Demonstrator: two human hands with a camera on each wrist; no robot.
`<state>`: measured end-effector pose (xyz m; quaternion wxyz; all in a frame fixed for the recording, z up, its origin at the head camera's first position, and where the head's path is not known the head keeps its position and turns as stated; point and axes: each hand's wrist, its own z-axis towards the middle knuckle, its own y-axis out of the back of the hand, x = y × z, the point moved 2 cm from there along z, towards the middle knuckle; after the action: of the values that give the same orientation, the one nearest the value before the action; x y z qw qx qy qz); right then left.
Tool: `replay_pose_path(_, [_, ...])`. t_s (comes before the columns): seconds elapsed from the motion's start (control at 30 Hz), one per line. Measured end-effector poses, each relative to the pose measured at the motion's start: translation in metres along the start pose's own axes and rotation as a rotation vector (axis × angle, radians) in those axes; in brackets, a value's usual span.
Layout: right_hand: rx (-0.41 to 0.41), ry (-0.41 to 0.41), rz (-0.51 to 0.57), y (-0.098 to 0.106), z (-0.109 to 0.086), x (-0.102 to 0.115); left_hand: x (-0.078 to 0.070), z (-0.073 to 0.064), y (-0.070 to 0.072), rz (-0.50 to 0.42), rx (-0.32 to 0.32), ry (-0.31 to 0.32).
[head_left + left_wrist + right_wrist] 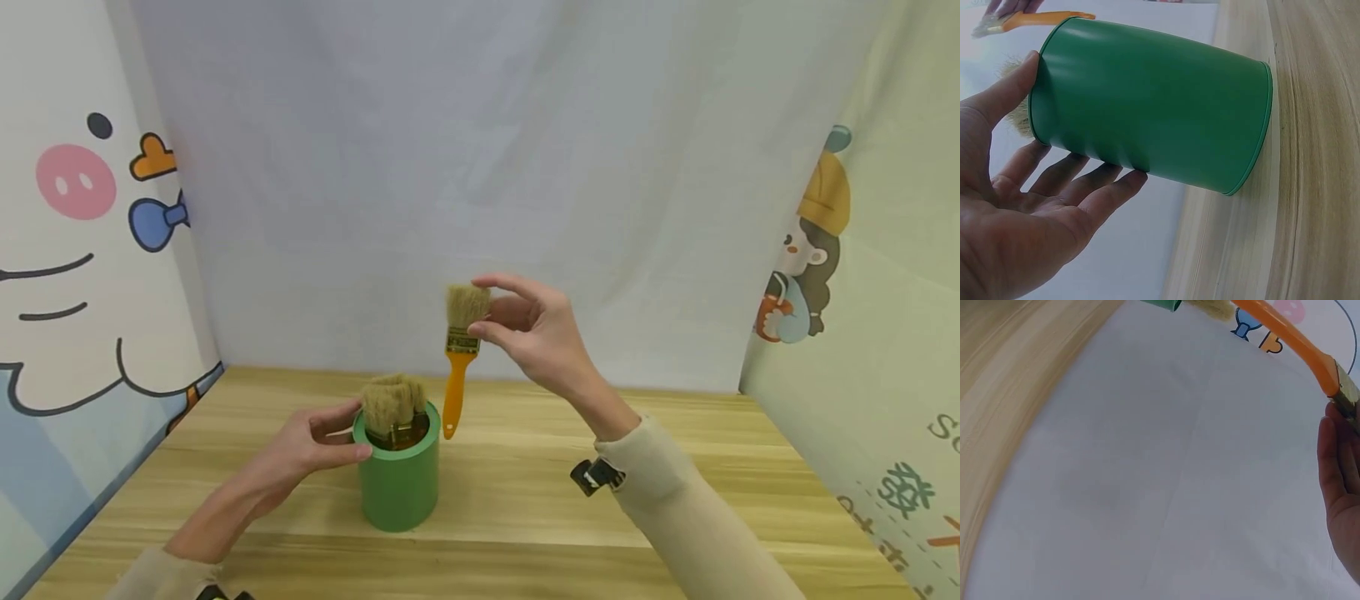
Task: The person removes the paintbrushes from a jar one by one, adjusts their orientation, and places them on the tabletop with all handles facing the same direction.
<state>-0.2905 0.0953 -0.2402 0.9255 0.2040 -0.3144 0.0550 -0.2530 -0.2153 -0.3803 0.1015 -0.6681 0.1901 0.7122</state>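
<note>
A green cylindrical can stands upright on the table, its side filling much of the left wrist view. My left hand holds it near the rim, thumb and fingers around the side. Several paintbrushes are in the can with their pale bristles up; their handles are hidden inside. To the right of the can's rim and above it, my right hand pinches another paintbrush by its bristle and metal-band end. Its orange handle points downward, clear of the table.
The wooden table runs back to a pale cloth backdrop. Printed cloth walls with cartoon figures close in the left and right sides.
</note>
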Motion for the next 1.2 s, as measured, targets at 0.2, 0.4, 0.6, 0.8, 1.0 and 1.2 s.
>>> replay_pose_path(0.2, [-0.004, -0.090, -0.024, 0.007, -0.016, -0.014, 0.002, 0.000, -0.001, -0.010, 0.002, -0.004])
replay_pose_path(0.4, [-0.008, -0.152, -0.076, 0.011, -0.035, -0.033, 0.002, 0.001, -0.001, -0.010, -0.004, -0.020])
replay_pose_path(0.6, [0.002, -0.252, -0.080, 0.012, -0.054, -0.055, 0.002, 0.001, -0.002, -0.005, -0.004, -0.025])
replay_pose_path(0.8, [0.021, -0.366, -0.056, 0.011, -0.070, -0.076, 0.001, 0.002, -0.002, 0.004, -0.006, -0.019])
replay_pose_path(1.0, [0.049, -0.433, -0.053, 0.006, -0.083, -0.093, 0.002, 0.002, -0.002, 0.006, -0.004, -0.021])
replay_pose_path(1.2, [0.073, -0.499, -0.029, -0.001, -0.092, -0.104, 0.002, 0.002, -0.002, 0.005, -0.008, -0.014])
